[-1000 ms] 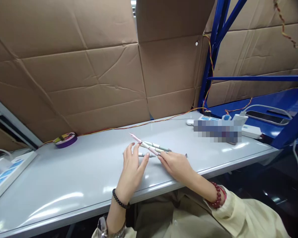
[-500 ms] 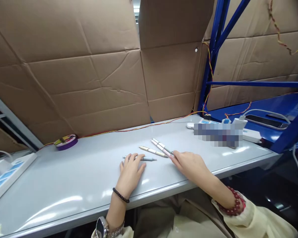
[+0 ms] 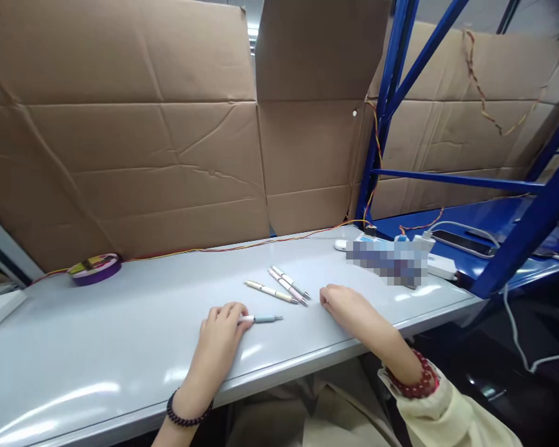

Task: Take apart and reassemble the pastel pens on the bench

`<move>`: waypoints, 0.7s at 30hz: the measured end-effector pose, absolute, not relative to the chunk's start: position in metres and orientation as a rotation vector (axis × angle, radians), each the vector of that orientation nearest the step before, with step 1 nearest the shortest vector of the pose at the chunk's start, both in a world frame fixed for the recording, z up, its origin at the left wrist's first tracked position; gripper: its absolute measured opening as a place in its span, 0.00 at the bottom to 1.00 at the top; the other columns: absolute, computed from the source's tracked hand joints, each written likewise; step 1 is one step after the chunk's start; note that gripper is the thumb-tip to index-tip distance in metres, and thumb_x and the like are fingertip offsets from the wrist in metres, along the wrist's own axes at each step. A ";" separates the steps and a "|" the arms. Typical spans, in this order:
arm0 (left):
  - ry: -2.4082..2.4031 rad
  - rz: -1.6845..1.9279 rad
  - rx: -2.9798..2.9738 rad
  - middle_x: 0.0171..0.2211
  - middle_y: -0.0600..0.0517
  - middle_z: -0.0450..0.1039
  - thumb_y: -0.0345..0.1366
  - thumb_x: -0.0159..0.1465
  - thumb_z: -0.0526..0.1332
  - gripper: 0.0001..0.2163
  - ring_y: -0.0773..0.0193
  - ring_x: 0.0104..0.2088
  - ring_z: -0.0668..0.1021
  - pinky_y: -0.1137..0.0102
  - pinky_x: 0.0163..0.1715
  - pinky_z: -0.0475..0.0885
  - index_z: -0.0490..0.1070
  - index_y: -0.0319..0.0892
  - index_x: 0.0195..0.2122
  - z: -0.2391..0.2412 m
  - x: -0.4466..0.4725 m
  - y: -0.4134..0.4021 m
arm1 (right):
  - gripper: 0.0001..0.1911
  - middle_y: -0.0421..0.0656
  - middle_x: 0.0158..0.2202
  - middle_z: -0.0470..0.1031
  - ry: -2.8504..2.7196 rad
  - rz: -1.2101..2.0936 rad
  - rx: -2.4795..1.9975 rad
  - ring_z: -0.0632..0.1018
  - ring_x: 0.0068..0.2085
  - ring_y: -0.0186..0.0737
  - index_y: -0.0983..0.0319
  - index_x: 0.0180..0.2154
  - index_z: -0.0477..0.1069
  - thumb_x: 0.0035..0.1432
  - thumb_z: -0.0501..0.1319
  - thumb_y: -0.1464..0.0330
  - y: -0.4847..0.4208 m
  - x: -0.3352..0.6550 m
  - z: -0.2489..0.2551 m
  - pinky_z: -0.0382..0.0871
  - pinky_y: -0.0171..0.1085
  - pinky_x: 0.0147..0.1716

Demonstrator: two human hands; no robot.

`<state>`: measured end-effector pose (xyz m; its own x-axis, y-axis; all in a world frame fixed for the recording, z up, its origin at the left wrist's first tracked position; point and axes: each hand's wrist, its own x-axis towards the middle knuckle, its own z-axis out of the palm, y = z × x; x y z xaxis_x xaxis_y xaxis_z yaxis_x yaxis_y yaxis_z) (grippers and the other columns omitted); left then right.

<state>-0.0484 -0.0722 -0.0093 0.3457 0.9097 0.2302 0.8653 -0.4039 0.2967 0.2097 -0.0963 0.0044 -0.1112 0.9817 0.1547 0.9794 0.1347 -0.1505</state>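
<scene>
The left hand (image 3: 224,335) is closed on the blue pen (image 3: 264,319), fingers over its white end and thumb along the near side, while the blue end sticks out toward the table's right edge. This hand is low over the front half of the table (image 3: 144,323), with its wrist, ringed by a black bracelet (image 3: 186,417), crossing the front edge. The right hand (image 3: 349,310) is well apart from it, nearer the right edge, its fingers curled in together; its palm is hidden, and I cannot tell whether it rests on the table. A red bracelet (image 3: 419,377) circles that wrist beside a pale sleeve (image 3: 440,400). Between the hands, a little farther toward the back edge, three pens lie flat on the table: the cream pen (image 3: 270,291), the pink pen (image 3: 287,287) and the green pen (image 3: 293,284). The pink and green ones run side by side, slanting toward the back edge; the cream one slants less, its right end just beside that of the pink pen. The right hand's fingertips are near these right ends but apart from them. Near the back left corner lies a purple tape roll (image 3: 95,271), and a thin wire (image 3: 200,249) follows the back edge below the cardboard (image 3: 205,155). Toward the right edge, a blurred patch hides part of what lies there.
</scene>
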 end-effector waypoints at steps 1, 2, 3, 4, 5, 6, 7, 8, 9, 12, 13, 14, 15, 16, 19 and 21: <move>1.640 0.561 2.475 0.41 0.51 0.70 0.39 0.65 0.50 0.08 0.55 0.41 0.69 0.62 0.39 0.64 0.66 0.46 0.35 -0.011 -0.050 -0.072 | 0.13 0.46 0.31 0.74 -2.178 0.025 -1.907 0.74 0.34 0.40 0.62 0.31 0.70 0.58 0.48 0.78 -0.095 0.208 0.003 0.63 0.36 0.33; 1.635 0.573 2.472 0.41 0.51 0.70 0.39 0.65 0.50 0.08 0.55 0.41 0.69 0.62 0.39 0.64 0.66 0.46 0.35 -0.012 -0.051 -0.072 | 0.13 0.46 0.32 0.74 -2.161 0.037 -1.877 0.74 0.34 0.40 0.62 0.32 0.70 0.58 0.49 0.78 -0.093 0.205 0.001 0.63 0.36 0.33; 1.633 0.580 2.462 0.40 0.51 0.70 0.39 0.65 0.49 0.08 0.55 0.41 0.69 0.62 0.39 0.64 0.66 0.46 0.35 -0.014 -0.052 -0.072 | 0.13 0.45 0.32 0.74 -2.143 0.051 -1.843 0.74 0.35 0.39 0.61 0.32 0.70 0.59 0.49 0.78 -0.090 0.203 -0.001 0.64 0.35 0.34; 1.632 0.582 2.450 0.40 0.51 0.70 0.40 0.65 0.49 0.09 0.55 0.41 0.69 0.62 0.38 0.64 0.66 0.46 0.35 -0.015 -0.053 -0.072 | 0.12 0.45 0.33 0.74 -2.120 0.067 -1.811 0.74 0.35 0.39 0.61 0.33 0.70 0.59 0.50 0.77 -0.088 0.202 -0.003 0.64 0.34 0.35; 1.630 0.582 2.437 0.40 0.51 0.70 0.40 0.65 0.49 0.09 0.54 0.41 0.69 0.61 0.38 0.64 0.66 0.46 0.35 -0.016 -0.054 -0.071 | 0.12 0.45 0.34 0.74 -2.093 0.083 -1.782 0.74 0.36 0.38 0.61 0.34 0.70 0.59 0.50 0.77 -0.084 0.201 -0.006 0.65 0.34 0.36; 1.626 0.580 2.428 0.40 0.51 0.70 0.41 0.65 0.49 0.09 0.54 0.41 0.69 0.61 0.39 0.64 0.66 0.46 0.35 -0.017 -0.055 -0.070 | 0.12 0.45 0.34 0.73 -2.064 0.100 -1.757 0.74 0.36 0.38 0.61 0.35 0.70 0.60 0.49 0.76 -0.081 0.201 -0.009 0.65 0.34 0.36; 1.617 0.579 2.423 0.40 0.51 0.70 0.41 0.65 0.48 0.09 0.54 0.41 0.69 0.61 0.39 0.64 0.66 0.46 0.35 -0.018 -0.056 -0.069 | 0.12 0.45 0.35 0.73 -2.035 0.118 -1.734 0.74 0.36 0.38 0.62 0.35 0.70 0.60 0.49 0.76 -0.077 0.202 -0.011 0.65 0.34 0.37; 1.605 0.580 2.419 0.40 0.51 0.70 0.42 0.65 0.48 0.10 0.54 0.42 0.69 0.61 0.39 0.64 0.66 0.46 0.35 -0.019 -0.057 -0.068 | 0.12 0.45 0.35 0.73 -2.009 0.139 -1.711 0.74 0.36 0.38 0.62 0.35 0.70 0.60 0.49 0.75 -0.074 0.203 -0.014 0.66 0.34 0.38; 1.592 0.582 2.416 0.40 0.51 0.70 0.43 0.65 0.48 0.10 0.54 0.42 0.69 0.60 0.39 0.64 0.66 0.46 0.35 -0.019 -0.057 -0.067 | 0.12 0.45 0.35 0.73 -1.987 0.161 -1.686 0.74 0.37 0.38 0.62 0.36 0.70 0.61 0.49 0.75 -0.071 0.205 -0.016 0.66 0.34 0.38; 1.588 0.580 2.396 0.41 0.51 0.70 0.45 0.64 0.48 0.11 0.53 0.42 0.69 0.60 0.40 0.64 0.66 0.47 0.35 -0.018 -0.059 -0.064 | 0.12 0.44 0.36 0.74 -1.923 0.227 -1.624 0.74 0.38 0.37 0.62 0.35 0.68 0.62 0.47 0.74 -0.068 0.209 -0.018 0.66 0.34 0.40; 1.596 0.574 2.389 0.41 0.51 0.70 0.45 0.64 0.49 0.11 0.53 0.43 0.69 0.60 0.40 0.65 0.67 0.47 0.35 -0.019 -0.060 -0.063 | 0.12 0.44 0.35 0.74 -1.903 0.245 -1.610 0.74 0.38 0.37 0.62 0.35 0.68 0.62 0.46 0.74 -0.068 0.209 -0.018 0.66 0.34 0.39; 1.604 0.567 2.383 0.41 0.51 0.71 0.46 0.64 0.49 0.12 0.53 0.43 0.69 0.60 0.40 0.65 0.67 0.47 0.35 -0.020 -0.061 -0.062 | 0.13 0.44 0.35 0.74 -1.884 0.264 -1.598 0.74 0.37 0.37 0.62 0.35 0.68 0.63 0.45 0.73 -0.070 0.210 -0.017 0.66 0.34 0.38; 1.614 0.561 2.380 0.42 0.51 0.71 0.46 0.63 0.49 0.12 0.53 0.43 0.70 0.60 0.40 0.66 0.68 0.48 0.35 -0.022 -0.062 -0.061 | 0.14 0.43 0.35 0.74 -1.865 0.285 -1.587 0.74 0.36 0.37 0.62 0.35 0.67 0.63 0.45 0.73 -0.072 0.210 -0.016 0.66 0.34 0.37; 1.614 0.554 2.382 0.42 0.51 0.71 0.47 0.63 0.49 0.13 0.53 0.43 0.70 0.59 0.40 0.66 0.68 0.48 0.35 -0.026 -0.063 -0.060 | 0.14 0.42 0.34 0.75 -1.850 0.304 -1.576 0.74 0.35 0.37 0.62 0.35 0.67 0.63 0.44 0.72 -0.075 0.210 -0.014 0.65 0.34 0.35; 1.643 0.595 2.401 0.43 0.51 0.72 0.51 0.61 0.50 0.15 0.52 0.43 0.72 0.59 0.40 0.68 0.69 0.50 0.38 -0.046 -0.070 -0.054 | 0.14 0.40 0.32 0.75 -1.775 0.383 -1.545 0.74 0.32 0.35 0.60 0.35 0.68 0.64 0.44 0.70 -0.081 0.209 -0.010 0.64 0.32 0.32; 1.704 0.735 2.421 0.44 0.50 0.73 0.51 0.60 0.49 0.16 0.50 0.44 0.73 0.58 0.40 0.69 0.70 0.49 0.39 -0.063 -0.079 -0.049 | 0.14 0.38 0.28 0.74 -1.697 0.454 -1.539 0.72 0.28 0.34 0.60 0.34 0.69 0.64 0.45 0.68 -0.084 0.204 -0.010 0.62 0.32 0.28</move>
